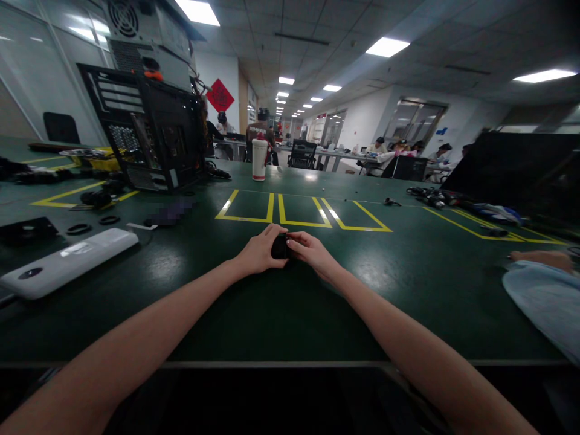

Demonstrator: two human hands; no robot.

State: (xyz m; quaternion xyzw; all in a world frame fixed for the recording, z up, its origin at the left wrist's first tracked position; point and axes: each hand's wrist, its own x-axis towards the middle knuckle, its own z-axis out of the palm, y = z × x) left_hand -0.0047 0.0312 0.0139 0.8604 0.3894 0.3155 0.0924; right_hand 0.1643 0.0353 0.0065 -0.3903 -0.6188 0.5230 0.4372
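Observation:
A small dark object (pixel 280 246) is held between both hands above the green table (pixel 203 314), just in front of the yellow taped outlines (pixel 306 225). My left hand (pixel 261 251) is wrapped round its left side, thumb below and fingers over the top. On its right side, the fingers of my right hand (pixel 310 249) are pinched against its upper edge. The object's details are too dark to make out.
An open black computer case (pixel 154 133) stands at the back left, near a white bottle (pixel 259 158). A long white device (pixel 67 263) lies at left. Cables (pixel 430 196) lie at right, and another person's blue sleeve (pixel 539 296) rests at the right edge.

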